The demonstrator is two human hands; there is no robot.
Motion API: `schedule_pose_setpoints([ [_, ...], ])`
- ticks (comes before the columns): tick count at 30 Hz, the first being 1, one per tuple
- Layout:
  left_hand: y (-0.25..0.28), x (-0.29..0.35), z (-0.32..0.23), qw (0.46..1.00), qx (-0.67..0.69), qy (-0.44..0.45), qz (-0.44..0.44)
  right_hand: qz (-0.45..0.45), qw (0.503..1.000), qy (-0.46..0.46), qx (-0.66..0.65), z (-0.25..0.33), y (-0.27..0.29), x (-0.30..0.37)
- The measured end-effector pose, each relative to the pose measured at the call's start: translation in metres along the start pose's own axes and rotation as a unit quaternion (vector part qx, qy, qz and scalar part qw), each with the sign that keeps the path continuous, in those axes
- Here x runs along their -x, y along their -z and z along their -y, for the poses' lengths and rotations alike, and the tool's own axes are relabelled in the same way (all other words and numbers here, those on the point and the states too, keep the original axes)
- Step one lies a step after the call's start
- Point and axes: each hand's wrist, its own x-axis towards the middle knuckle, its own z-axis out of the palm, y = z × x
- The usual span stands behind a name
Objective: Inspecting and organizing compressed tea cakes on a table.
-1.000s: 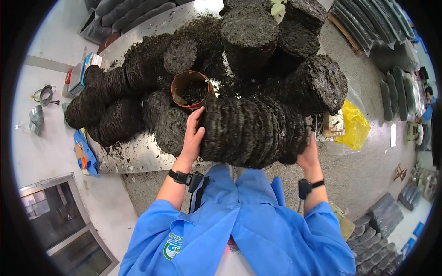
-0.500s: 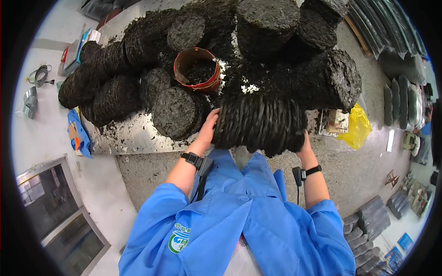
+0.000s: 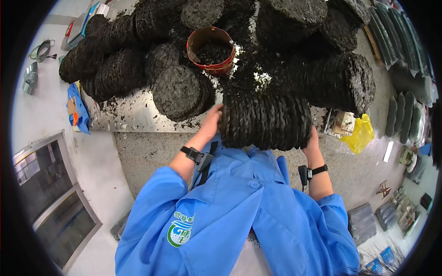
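A sideways stack of round, dark dried seaweed sheets (image 3: pixel 266 122) lies across the near edge of the table, its ruffled rims facing up. My left hand (image 3: pixel 212 121) presses against its left end. At the opposite end my right hand (image 3: pixel 313 143) clasps it, the fingers partly hidden behind the seaweed. Between both palms the sheets stay squeezed together. Close to my left hand stands another round seaweed stack (image 3: pixel 177 94) with its flat face toward me. Beyond the held stack is a longer seaweed roll (image 3: pixel 338 83).
A red round tub (image 3: pixel 211 51) with dark scraps inside sits mid-table among white crumbs (image 3: pixel 262 80). More seaweed stacks (image 3: pixel 115 71) fill the left side of the metal table (image 3: pixel 133 112). A yellow plastic bag (image 3: pixel 358 133) lies at the right, with packed bags (image 3: pixel 405 117) farther out.
The view has shifted, so the table and its contents sit higher and slightly to the right. Both hands still hold the seaweed stack, which appears turned a little.
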Motion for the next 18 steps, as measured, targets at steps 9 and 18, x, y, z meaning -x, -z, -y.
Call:
schedule_pose_setpoints([
  [9,-0.006,-0.018,-0.021,0.998,0.049,0.031,0.029,-0.037,0.990,0.027,0.136,-0.004,0.006,-0.027],
  [18,0.019,-0.008,-0.037,0.991,0.119,-0.020,0.064,0.002,1.000,0.016,0.016,0.022,0.007,-0.027],
])
